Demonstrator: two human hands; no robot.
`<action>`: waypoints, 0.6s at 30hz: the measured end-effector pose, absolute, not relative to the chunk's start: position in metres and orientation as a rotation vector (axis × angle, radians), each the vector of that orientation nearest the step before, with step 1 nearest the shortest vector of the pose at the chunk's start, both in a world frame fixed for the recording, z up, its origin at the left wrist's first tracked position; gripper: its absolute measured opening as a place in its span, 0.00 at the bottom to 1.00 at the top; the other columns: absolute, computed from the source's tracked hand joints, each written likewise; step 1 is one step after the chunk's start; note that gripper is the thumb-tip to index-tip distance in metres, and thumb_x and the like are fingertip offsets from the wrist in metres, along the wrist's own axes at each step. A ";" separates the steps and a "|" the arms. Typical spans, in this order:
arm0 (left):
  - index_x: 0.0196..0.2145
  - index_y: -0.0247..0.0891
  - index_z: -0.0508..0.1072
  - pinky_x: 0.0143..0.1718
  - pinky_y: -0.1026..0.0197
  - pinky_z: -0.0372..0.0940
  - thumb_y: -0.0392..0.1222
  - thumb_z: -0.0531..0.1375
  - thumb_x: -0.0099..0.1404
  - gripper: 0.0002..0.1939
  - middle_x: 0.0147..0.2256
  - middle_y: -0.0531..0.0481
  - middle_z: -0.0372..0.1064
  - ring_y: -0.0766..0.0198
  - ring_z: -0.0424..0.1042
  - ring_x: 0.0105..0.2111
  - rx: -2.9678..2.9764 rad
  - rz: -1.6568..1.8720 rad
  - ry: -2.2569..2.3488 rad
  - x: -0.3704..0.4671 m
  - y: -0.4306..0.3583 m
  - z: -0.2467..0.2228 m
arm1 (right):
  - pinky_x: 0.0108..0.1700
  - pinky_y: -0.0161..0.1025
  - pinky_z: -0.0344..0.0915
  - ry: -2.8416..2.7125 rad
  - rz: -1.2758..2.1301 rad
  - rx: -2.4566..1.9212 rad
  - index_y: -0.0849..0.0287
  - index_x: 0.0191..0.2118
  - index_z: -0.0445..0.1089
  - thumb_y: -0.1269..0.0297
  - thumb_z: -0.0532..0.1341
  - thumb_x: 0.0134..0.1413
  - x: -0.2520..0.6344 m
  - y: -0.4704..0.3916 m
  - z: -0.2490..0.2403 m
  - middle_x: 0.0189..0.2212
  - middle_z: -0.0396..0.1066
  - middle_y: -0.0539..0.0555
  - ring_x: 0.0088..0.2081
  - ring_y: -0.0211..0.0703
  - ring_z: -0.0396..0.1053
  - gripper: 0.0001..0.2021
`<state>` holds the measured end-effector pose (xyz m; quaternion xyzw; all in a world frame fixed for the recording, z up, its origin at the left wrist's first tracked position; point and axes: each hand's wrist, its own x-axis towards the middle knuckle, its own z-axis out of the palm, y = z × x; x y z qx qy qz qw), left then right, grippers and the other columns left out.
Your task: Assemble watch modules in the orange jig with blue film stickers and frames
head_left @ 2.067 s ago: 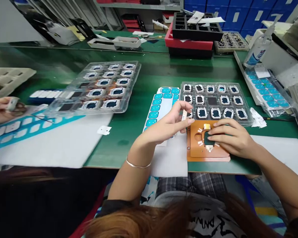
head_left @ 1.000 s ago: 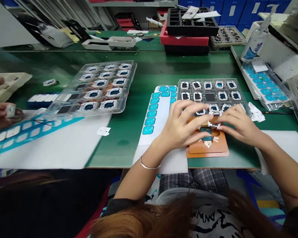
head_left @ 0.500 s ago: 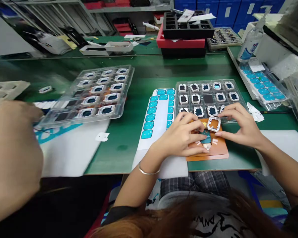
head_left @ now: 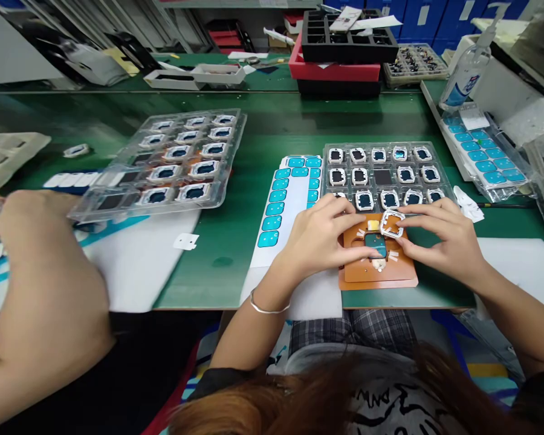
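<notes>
My right hand [head_left: 439, 238] pinches a white square frame [head_left: 392, 224] between thumb and fingers, tilted above the upper right of an orange fixture [head_left: 353, 275]. In the middle of this fixture lies a dark teal square piece [head_left: 375, 245]. My left hand [head_left: 324, 238] reaches in from the left, thumb on or beside the dark piece, its fingers apart and holding nothing visible. A yellow patch [head_left: 373, 225] shows on the fixture above the dark piece. Just behind stands a clear tray [head_left: 382, 191] of white frames with dark centres.
Left of the fixture lies a white sheet with teal stickers [head_left: 272, 240]. A second tray of frames [head_left: 163, 211] stands farther left, near another person's arm [head_left: 49, 266]. A sanitizer bottle [head_left: 465, 78] is at the back right.
My left hand's fingers have lifted and opened off the fixture, uncovering more of the dark piece. The right hand still has the white frame. The other person's arm has moved.
</notes>
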<state>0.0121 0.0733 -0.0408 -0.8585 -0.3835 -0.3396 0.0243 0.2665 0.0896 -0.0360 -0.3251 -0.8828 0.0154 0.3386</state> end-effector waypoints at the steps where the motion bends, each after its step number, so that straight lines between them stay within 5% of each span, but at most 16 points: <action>1: 0.43 0.38 0.78 0.32 0.61 0.62 0.68 0.60 0.60 0.30 0.36 0.46 0.73 0.61 0.67 0.35 -2.651 -1.035 -1.226 0.012 0.073 -0.041 | 0.41 0.50 0.66 -2.288 0.052 -0.847 0.55 0.39 0.76 0.65 0.65 0.57 0.266 0.089 -0.036 0.46 0.77 0.57 0.40 0.50 0.74 0.05; 18: 0.46 0.38 0.77 0.37 0.58 0.64 0.69 0.60 0.60 0.32 0.41 0.44 0.71 0.59 0.67 0.38 -2.842 -0.973 -1.221 0.014 0.069 -0.039 | 0.36 0.49 0.68 -2.276 0.365 -0.619 0.54 0.38 0.78 0.67 0.65 0.56 0.253 0.080 -0.039 0.48 0.77 0.56 0.34 0.46 0.66 0.05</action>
